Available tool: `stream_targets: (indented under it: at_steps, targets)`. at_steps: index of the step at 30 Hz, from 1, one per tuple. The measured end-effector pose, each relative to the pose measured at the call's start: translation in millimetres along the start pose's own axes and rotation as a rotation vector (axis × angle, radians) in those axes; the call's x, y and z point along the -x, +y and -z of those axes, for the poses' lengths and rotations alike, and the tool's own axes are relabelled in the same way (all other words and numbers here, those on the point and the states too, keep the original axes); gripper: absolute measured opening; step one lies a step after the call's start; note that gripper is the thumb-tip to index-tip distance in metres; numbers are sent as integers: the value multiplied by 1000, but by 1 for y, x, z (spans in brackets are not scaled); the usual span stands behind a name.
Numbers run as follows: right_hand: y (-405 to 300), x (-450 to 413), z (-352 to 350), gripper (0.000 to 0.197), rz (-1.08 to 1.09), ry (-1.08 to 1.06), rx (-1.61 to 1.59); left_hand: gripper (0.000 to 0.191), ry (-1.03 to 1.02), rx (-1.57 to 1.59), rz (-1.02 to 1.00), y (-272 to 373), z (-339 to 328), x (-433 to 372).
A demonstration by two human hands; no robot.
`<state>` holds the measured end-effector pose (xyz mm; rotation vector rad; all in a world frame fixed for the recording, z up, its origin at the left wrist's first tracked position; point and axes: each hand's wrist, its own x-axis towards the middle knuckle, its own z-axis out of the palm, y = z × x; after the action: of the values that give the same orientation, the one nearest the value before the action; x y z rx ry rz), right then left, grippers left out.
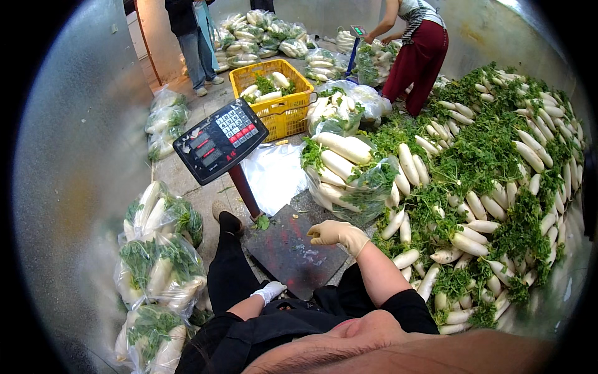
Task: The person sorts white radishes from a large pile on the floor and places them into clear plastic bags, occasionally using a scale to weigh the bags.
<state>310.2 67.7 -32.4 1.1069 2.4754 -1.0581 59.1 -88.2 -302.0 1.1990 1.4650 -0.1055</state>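
Note:
My right hand [340, 236], in a cream rubber glove, is held over the black scale platform [285, 252], fingers loosely bent around nothing visible. Just beyond it a clear plastic bag [336, 198] full of white daikon radishes [343, 147] with green leaves stands at the platform's far right edge. My left hand [270, 292] wears a white glove and rests low by my lap; its fingers are partly hidden. A dark post carries the scale's keypad and display head [220, 140] above the platform's far corner.
Loose daikon with leaves form a large heap [472, 201] on the right. Filled bags [159, 271] line the left wall. Ahead are flat plastic bags [273, 175], a yellow crate [280, 117] and more filled bags [261, 35]. One person [418, 56] bends by another scale [357, 32]; another person [191, 51] stands back left.

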Motion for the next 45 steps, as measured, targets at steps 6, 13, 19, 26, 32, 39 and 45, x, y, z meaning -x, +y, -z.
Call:
stream_targets:
  at_steps: [6,13,19,26,32,39,45]
  targets:
    - [-2,-2,0,50,5,-2,19,35,14,-48,-2,1,3,3]
    - [-2,2,3,50,-15,-16,5,32,-2,111,39,3,-2,2]
    - [3,-9,-2,51,43,11,21,33,9,143,37,-15,-3,-10]
    - [9,-7,-7,49,15,30,-13,34,12,94,16,-12,-4,-14]
    - [10,-6,-6,49,23,26,3,32,9,61,47,-3,-3,-7]
    - [9,-8,-7,50,27,19,-22,31,12,112,45,-4,-1,-3]
    - [5,-4,-6,50,6,8,-40,31,11,122,65,-4,-2,-4]
